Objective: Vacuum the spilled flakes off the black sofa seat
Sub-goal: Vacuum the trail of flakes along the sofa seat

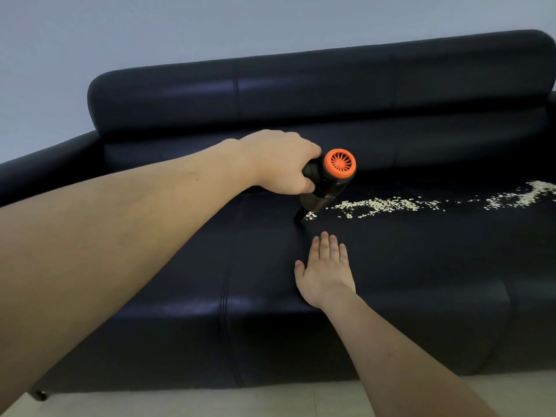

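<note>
My left hand (281,162) grips the handle of a small black handheld vacuum (326,188) with an orange vented rear cap. Its nozzle tip points down and touches the black sofa seat (421,251) at the left end of a trail of pale flakes (379,204). The trail runs rightward across the seat to a thicker patch at the right edge of view. My right hand (326,270) lies flat on the seat with straight fingers, just in front of the nozzle and holding nothing.
The sofa's padded backrest (316,94) rises behind the seat, and a low armrest (51,167) is at the left. A plain wall stands behind. Pale floor tiles (270,401) and one sofa leg (39,395) show along the bottom.
</note>
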The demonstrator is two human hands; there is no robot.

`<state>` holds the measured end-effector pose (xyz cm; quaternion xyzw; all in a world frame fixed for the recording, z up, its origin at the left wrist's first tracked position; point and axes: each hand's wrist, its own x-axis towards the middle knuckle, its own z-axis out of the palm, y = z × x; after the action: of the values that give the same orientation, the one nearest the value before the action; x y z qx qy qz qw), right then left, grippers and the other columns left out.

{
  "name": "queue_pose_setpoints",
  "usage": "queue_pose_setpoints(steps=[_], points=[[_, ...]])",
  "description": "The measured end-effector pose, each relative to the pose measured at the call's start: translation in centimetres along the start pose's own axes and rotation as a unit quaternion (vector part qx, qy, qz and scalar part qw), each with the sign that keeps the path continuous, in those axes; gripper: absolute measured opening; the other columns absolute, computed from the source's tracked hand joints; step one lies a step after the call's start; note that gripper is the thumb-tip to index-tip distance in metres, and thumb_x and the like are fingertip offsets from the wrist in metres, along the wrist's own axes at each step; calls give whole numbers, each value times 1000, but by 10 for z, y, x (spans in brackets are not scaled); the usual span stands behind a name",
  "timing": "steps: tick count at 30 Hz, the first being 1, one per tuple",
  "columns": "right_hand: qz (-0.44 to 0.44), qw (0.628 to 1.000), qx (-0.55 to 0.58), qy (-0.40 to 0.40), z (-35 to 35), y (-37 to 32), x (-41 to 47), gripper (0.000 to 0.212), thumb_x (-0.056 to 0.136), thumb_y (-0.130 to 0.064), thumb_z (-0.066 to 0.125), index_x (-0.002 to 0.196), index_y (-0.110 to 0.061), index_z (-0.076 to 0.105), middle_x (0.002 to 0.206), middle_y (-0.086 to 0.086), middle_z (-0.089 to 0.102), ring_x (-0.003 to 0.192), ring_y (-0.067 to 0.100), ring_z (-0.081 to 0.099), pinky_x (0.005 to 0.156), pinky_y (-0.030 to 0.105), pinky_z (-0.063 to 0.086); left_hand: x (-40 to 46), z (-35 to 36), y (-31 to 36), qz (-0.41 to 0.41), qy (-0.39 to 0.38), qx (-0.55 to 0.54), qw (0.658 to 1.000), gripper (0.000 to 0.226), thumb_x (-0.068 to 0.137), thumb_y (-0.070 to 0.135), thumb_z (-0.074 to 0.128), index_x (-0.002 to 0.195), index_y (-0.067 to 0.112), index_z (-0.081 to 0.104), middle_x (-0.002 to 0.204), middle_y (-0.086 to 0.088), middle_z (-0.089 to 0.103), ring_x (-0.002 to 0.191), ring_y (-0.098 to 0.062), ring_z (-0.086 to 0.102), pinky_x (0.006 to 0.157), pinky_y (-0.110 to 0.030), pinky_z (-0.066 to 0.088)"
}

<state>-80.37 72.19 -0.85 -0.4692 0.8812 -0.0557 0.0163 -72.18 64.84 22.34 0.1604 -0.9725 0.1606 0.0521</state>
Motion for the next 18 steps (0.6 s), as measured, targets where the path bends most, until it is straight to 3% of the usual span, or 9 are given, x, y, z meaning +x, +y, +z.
queue_pose_setpoints(steps=[18], points=[[-8,1000,3,-6,-1,1,2,74,104,-49,15,158,-3,-6,167,17,-12,154,31,-11,125,47,-4,22,15,0,9,0,3,1000,32,91,48,60,112,25,54,78,11,49,79,-22,56,72,-35,47]])
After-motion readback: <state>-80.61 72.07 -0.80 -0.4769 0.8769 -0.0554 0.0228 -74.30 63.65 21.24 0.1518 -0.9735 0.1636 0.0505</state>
